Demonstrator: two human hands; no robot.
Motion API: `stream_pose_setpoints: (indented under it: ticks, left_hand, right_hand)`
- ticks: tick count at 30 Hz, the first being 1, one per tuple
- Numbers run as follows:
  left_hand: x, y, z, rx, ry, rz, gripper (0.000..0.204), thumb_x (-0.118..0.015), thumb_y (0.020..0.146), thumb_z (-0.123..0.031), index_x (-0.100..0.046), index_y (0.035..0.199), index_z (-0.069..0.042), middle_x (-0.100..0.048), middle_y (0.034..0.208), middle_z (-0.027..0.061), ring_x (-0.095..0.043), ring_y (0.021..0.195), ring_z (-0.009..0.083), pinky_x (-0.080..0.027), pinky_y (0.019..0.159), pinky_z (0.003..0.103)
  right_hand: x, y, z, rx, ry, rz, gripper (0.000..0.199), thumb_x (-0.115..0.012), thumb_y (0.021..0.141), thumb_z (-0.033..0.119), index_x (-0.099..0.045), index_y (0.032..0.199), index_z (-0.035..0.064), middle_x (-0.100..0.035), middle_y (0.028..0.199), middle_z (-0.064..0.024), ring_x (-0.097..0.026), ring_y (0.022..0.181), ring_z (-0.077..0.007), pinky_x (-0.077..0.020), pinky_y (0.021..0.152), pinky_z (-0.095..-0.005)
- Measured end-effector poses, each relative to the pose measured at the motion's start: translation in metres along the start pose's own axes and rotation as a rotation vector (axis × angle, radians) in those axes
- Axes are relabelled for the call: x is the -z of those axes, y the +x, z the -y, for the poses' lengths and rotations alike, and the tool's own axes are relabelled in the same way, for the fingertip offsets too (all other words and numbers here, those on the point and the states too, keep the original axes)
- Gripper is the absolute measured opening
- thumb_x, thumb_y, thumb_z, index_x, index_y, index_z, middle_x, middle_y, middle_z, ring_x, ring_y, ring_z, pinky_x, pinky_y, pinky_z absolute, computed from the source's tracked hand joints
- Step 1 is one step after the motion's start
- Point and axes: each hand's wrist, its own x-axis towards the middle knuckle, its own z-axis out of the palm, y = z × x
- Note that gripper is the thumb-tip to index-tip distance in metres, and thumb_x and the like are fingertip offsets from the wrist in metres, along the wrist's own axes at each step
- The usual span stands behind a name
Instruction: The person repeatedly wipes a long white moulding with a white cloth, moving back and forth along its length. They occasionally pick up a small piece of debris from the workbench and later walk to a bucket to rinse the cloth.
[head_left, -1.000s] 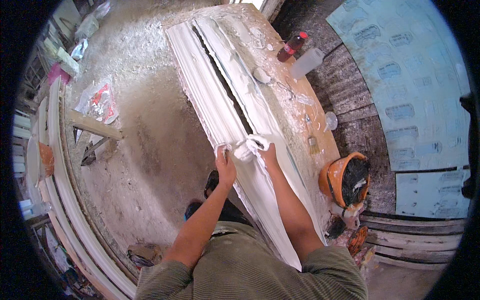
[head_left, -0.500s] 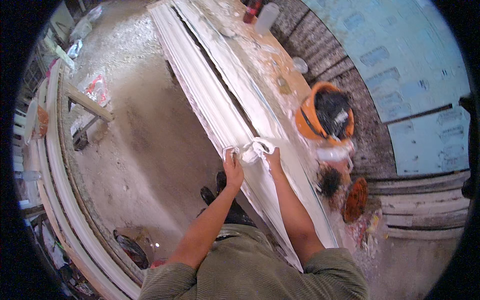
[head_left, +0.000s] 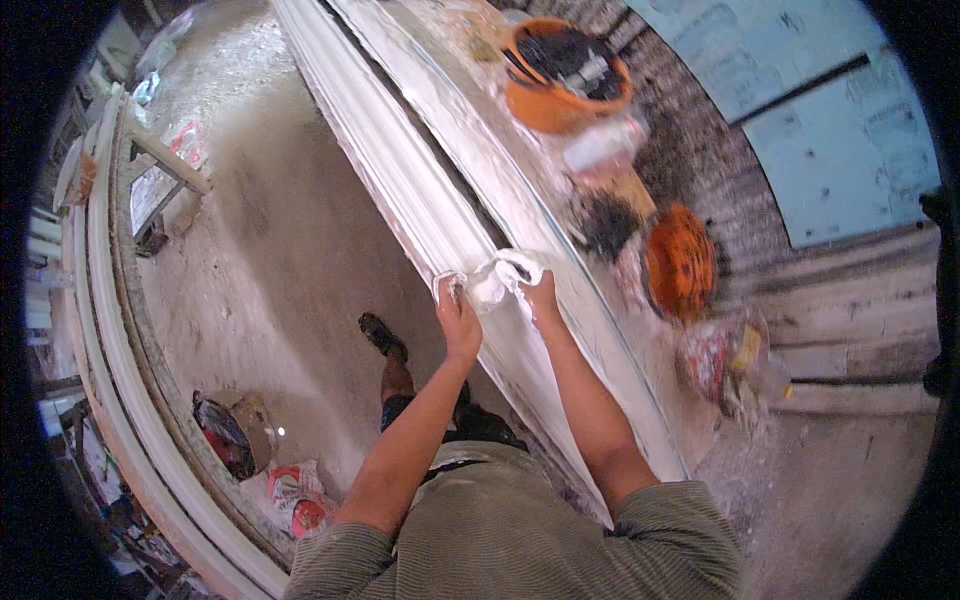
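A long white plaster moulding [head_left: 400,170] lies along a plaster-smeared workbench [head_left: 560,260], running from the top of the view down toward my body. A white wet cloth [head_left: 497,280] is stretched across the moulding. My left hand [head_left: 458,318] grips the cloth's left end at the moulding's near edge. My right hand [head_left: 541,296] holds the cloth's right end on the top face of the moulding. Both forearms come up from my green ribbed shirt at the bottom.
An orange bucket [head_left: 565,75] with dark contents and an orange bowl [head_left: 680,262] sit on the bench to the right. Finished white mouldings [head_left: 110,340] are stacked along the left. Crumpled bags [head_left: 295,495] lie on the dusty floor. A blue panel [head_left: 830,110] stands at the right.
Both hands with the cloth have slid along the moulding toward the orange bucket, which has come much nearer in view. My body stepped along the bench.
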Motion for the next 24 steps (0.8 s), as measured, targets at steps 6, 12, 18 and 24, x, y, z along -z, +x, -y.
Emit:
stream_pose_setpoints:
  ticks: [6,12,18,24]
  left_hand:
    - [-0.021,-0.154,-0.007,-0.044,0.033,-0.001,0.018,-0.045,0.09,0.003,-0.049,0.108,0.003,-0.055,0.095,0.0192,-0.055,0.092,0.0342,-0.042,0.085,0.036]
    - [-0.042,-0.302,0.016,0.009,-0.022,0.142,0.022,-0.044,0.091,0.001,-0.049,0.112,0.003,-0.056,0.101,0.0214,-0.054,0.094,0.0333,-0.041,0.086,0.037]
    - [-0.054,-0.441,0.013,0.07,0.008,0.266,0.023,-0.043,0.094,-0.003,-0.048,0.114,0.005,-0.054,0.105,0.0217,-0.051,0.101,0.0331,-0.039,0.092,0.038]
    - [-0.073,-0.565,0.024,0.098,0.046,0.348,0.023,-0.041,0.096,-0.008,-0.047,0.115,0.004,-0.051,0.108,0.0204,-0.049,0.103,0.0293,-0.037,0.095,0.037]
  right_hand:
    - [0.119,-0.112,-0.06,0.185,0.153,0.111,0.045,-0.074,0.07,0.005,-0.048,0.107,-0.0013,-0.06,0.095,-0.0136,-0.059,0.085,-0.0211,-0.0495,0.07,-0.0341]
    - [0.199,-0.159,-0.201,0.048,-0.075,-0.139,0.047,-0.074,0.069,0.006,-0.046,0.106,-0.0007,-0.058,0.091,-0.0127,-0.056,0.073,-0.0166,-0.0474,0.057,-0.03]
    - [0.292,-0.24,-0.284,-0.037,-0.155,-0.22,0.059,-0.077,0.066,0.012,-0.046,0.114,-0.0048,-0.059,0.099,-0.0177,-0.057,0.085,-0.0216,-0.0497,0.067,-0.0332]
    - [0.38,-0.315,-0.344,-0.143,-0.205,-0.197,0.071,-0.077,0.066,0.02,-0.043,0.122,-0.0064,-0.058,0.114,-0.027,-0.058,0.107,-0.0338,-0.0468,0.09,-0.038]
